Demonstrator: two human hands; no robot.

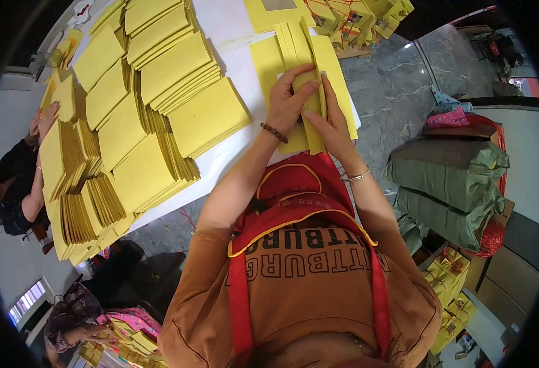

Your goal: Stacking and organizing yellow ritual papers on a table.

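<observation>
A yellow folded paper piece (314,136) stands along the table edge in front of me, its long panels bent upward. My left hand (290,101), with a beaded bracelet at the wrist, grips its left side, fingers curled over the upper edge. On the other side my right hand (333,121), wearing a silver bangle, presses along the fold with its thumb on the near part. Beneath lies a flat yellow sheet (342,86), partly hidden by both hands. Beyond them is another yellow sheet (257,19) with a greyish window.
Stacks of yellow folded paper (211,116) cover the left of the white table (225,64). Tied yellow bundles (349,21) stand past the far right corner. Green wrapped bales (444,162) are on the right. At far left a person's hand (49,116) touches yellow paper.
</observation>
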